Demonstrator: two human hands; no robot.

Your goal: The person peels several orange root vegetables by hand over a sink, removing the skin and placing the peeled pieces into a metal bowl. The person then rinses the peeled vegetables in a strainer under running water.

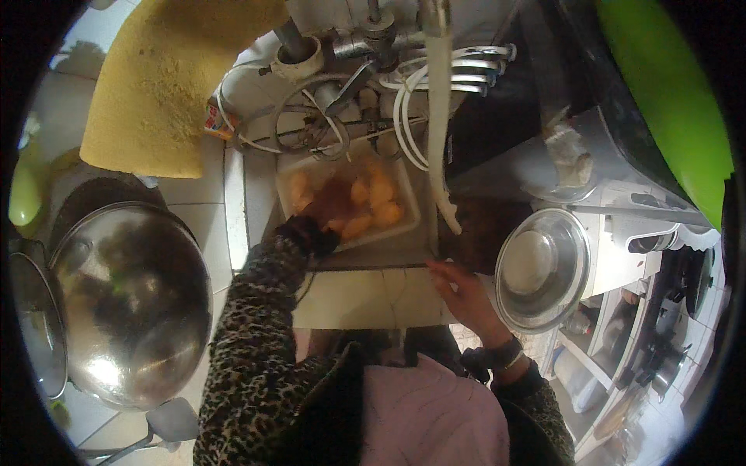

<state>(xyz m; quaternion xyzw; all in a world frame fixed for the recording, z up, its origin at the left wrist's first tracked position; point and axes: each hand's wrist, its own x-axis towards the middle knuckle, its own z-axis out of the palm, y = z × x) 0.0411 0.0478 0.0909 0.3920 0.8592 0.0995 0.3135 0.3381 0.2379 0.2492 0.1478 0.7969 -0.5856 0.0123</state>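
My left hand [341, 198] reaches down into a pale rectangular plastic tub [412, 218] in the sink. The tub holds several rounded orange-yellow pieces [386, 214], which look like food of a kind I cannot settle. My left hand is blurred among them, and its fingertips cannot be made out, so any grip is hidden. Over the sink's front ledge [349, 300], my right hand [460, 297] hovers with loosely bent fingers and nothing visible in it. A round steel basin [542, 271] stands just right of that hand.
A metal tap [373, 46], coiled hoses [312, 116] and a hanging translucent pipe [438, 116] crowd the space beyond the tub. Yellow cloth [157, 99] hangs at upper left. A large metal wok or lid [134, 309] and a spatula [173, 419] lie left.
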